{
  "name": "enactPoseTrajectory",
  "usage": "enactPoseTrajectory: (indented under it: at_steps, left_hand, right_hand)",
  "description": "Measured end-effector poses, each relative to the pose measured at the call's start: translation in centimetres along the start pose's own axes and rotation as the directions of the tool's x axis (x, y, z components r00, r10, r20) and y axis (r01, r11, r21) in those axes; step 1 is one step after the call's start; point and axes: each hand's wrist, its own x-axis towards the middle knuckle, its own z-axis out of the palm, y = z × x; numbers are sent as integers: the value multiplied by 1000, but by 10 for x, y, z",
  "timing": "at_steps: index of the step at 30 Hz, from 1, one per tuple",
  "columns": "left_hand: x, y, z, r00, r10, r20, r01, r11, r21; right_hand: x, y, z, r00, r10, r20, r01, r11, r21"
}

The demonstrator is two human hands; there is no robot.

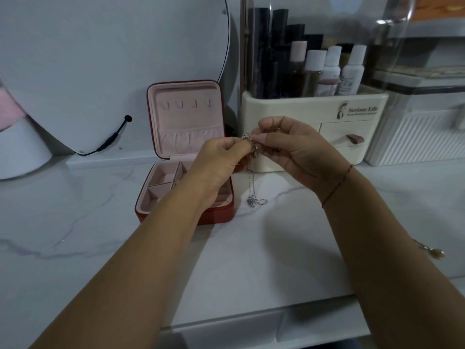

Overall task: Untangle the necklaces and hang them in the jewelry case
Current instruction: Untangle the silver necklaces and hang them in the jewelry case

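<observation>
Risk: left hand (221,157) and right hand (297,147) both pinch the knotted thin silver chain necklaces (252,182) just right of the open red, pink-lined jewelry case (186,215), tails reaching the white marble counter (75,222). Pulling apart could tighten the knot or snap a link.

Single head camera, pitched forward and down.
I'm looking from close above the counter (75,235) toward its back edge; left hand (219,159) and right hand (299,149) sit mid-frame, with the jewelry case (186,117) just behind.
</observation>
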Motion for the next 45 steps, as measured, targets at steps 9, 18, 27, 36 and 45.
enactPoseTrajectory:
  at_steps: [9,18,27,36,45]
  left_hand:
    - [4,-4,-2,999,26,-28,-26,999,-31]
    - [8,-8,-8,994,99,-48,-96,994,54]
    - [5,-7,1,999,33,-3,-32,981,190]
    - [7,-6,-5,978,-116,174,144,977,-156]
    - [6,-2,-4,986,-121,117,141,975,-174]
  right_hand:
    - [-3,3,0,998,32,-58,-54,895,-443]
    - [-3,4,3,984,-168,-51,113,829,-547]
    - [2,8,7,976,-182,-121,70,785,-615]
    - [-1,5,7,996,-88,15,77,770,-633]
    - [-4,3,4,999,-4,31,21,823,-568]
